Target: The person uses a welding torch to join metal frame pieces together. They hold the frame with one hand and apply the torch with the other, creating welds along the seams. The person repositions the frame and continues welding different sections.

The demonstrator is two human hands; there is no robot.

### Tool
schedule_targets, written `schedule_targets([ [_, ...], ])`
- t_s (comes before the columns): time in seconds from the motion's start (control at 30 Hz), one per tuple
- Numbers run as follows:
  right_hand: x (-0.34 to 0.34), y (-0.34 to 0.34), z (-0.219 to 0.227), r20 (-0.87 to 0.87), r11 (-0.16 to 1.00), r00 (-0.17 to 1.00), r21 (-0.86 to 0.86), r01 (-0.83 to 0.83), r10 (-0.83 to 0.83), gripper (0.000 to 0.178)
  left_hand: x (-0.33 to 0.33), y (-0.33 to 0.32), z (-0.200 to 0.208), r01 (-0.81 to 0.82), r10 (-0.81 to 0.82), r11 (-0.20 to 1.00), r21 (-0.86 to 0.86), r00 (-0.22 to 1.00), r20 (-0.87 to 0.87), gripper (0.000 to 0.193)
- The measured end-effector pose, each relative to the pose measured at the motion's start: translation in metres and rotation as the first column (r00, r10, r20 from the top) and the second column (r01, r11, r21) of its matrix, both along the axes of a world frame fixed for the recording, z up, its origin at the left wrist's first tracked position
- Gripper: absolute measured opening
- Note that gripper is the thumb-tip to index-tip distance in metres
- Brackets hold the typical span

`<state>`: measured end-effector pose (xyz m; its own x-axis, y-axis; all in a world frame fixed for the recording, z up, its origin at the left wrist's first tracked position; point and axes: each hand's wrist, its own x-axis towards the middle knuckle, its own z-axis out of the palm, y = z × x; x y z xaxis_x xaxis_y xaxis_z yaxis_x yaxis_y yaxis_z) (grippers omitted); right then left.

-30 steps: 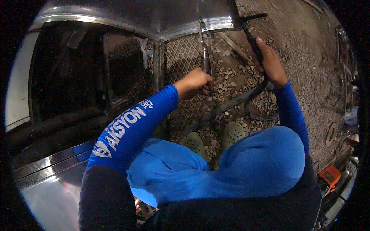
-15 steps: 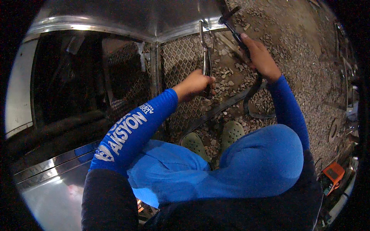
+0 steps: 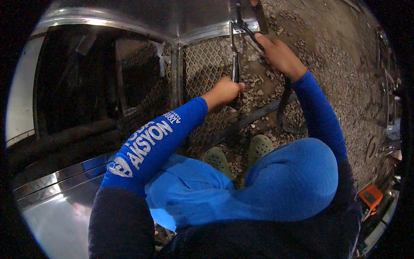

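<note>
In our left hand [image 3: 224, 91] we grip a metal rod [image 3: 235, 56], slim and silvery, with a slight kink partway up and bright glints along its side. Its lower end is dark and disappears into our fist; its upper end stands beside the shiny lip of a steel panel [image 3: 202, 32]. In our right hand [image 3: 282, 58] we grasp a dark tool [image 3: 251, 35], nearly black, with a straight shank and a crosspiece at its far end (our thumb lies along the shank, and most of our other fingers are hidden behind the hand). The tool slants up and to the left from our right hand, so its crosspiece comes close to the top of the rod; whether the two touch, we cannot tell. The rod rises above our left hand and lies to the left of our right hand, which is farther from our body. Just left of the rod we see a diamond-patterned mesh [image 3: 202, 62], and to its right, loose gravel [image 3: 327, 86]. A dark strip [image 3: 254, 115] crosses the ground below our hands, above our green shoes [image 3: 261, 149].
</note>
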<state>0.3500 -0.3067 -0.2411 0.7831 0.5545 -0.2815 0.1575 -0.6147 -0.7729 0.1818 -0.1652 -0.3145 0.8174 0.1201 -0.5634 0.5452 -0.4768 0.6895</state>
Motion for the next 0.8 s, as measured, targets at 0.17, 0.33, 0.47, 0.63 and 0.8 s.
schedule_targets([
  [0.17, 0.0, 0.0, -0.008, -0.01, 1.0, 1.0, 0.014, 0.023, -0.023, 0.065, -0.002, 0.0, -0.017, -0.068, 0.072, 0.982, -0.175, 0.997, 0.021, 0.038],
  [0.33, -0.011, 0.003, 0.001, 0.007, 1.0, 1.0, 0.003, -0.025, 0.025, 0.079, -0.004, 0.001, -0.019, -0.096, 0.103, 0.977, -0.19, 0.994, 0.028, 0.041],
  [0.47, -0.012, 0.001, -0.005, 0.0, 0.999, 1.0, -0.041, 0.01, -0.01, 0.078, -0.003, -0.009, 0.006, -0.257, 0.251, 0.95, -0.176, 0.966, -0.056, 0.046],
  [0.63, -0.013, 0.006, -0.002, -0.012, 0.996, 1.0, -0.089, 0.006, -0.007, 0.075, -0.004, -0.005, 0.004, -0.25, 0.237, 0.919, -0.305, 0.968, -0.081, 0.041],
  [0.8, -0.025, 0.008, 0.0, 0.14, 0.993, 0.99, 0.112, -0.047, 0.031, 0.07, -0.01, -0.002, 0.013, -0.36, 0.3, 0.717, -0.597, 0.932, -0.202, 0.028],
])
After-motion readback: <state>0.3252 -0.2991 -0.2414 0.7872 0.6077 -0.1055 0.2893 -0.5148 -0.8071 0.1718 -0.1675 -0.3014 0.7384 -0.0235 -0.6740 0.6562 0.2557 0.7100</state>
